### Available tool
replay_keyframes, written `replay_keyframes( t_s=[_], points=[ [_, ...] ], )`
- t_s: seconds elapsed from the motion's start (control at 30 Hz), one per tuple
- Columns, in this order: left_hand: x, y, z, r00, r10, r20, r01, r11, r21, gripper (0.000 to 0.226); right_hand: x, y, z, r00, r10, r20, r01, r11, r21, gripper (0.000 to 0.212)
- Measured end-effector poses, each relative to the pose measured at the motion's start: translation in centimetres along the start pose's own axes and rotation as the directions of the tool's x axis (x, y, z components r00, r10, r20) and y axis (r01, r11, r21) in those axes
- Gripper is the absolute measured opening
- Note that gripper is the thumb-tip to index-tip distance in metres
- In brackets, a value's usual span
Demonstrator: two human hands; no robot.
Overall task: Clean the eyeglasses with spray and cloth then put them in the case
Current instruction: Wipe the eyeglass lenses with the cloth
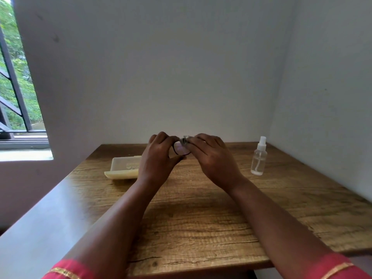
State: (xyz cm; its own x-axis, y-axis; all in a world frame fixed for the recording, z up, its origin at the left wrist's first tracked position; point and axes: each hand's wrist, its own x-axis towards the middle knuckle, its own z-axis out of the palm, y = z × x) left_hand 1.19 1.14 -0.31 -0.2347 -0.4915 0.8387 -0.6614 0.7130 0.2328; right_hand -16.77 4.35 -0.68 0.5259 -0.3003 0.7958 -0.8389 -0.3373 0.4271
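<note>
Eyeglasses [181,149]: dark frame, one lens visible, held above table centre. Cloth [184,140]: small, grey, bunched at frame's 12 o'clock. Spray bottle [259,157]: clear, white nozzle, upright, 3 o'clock. Case [125,167]: cream, open, 9 o'clock.

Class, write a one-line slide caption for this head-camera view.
Left hand holds eyeglasses while right hand wipes with cloth; open case, spray bottle wait.

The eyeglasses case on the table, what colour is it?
Pale cream-yellow, lying open; the eyeglasses case shows best in the head view.
</note>
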Motion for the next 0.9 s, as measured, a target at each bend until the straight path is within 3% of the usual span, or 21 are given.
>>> replay_keyframes(
  t_s=[0.33,0.9],
  points=[
    [-0.1,-0.1,-0.1,1.000,0.021,-0.006,-0.021,1.000,-0.011,0.039,0.2,-1.1,0.4,0.990,-0.126,0.057,0.120,0.988,0.098,0.035],
    [0.2,-0.5,-0.5,0.995,-0.085,-0.059,0.084,0.996,-0.021,0.050,-0.9,2.2,-0.2,0.960,0.276,-0.045,-0.277,0.961,-0.013,0.026]
  ],
)
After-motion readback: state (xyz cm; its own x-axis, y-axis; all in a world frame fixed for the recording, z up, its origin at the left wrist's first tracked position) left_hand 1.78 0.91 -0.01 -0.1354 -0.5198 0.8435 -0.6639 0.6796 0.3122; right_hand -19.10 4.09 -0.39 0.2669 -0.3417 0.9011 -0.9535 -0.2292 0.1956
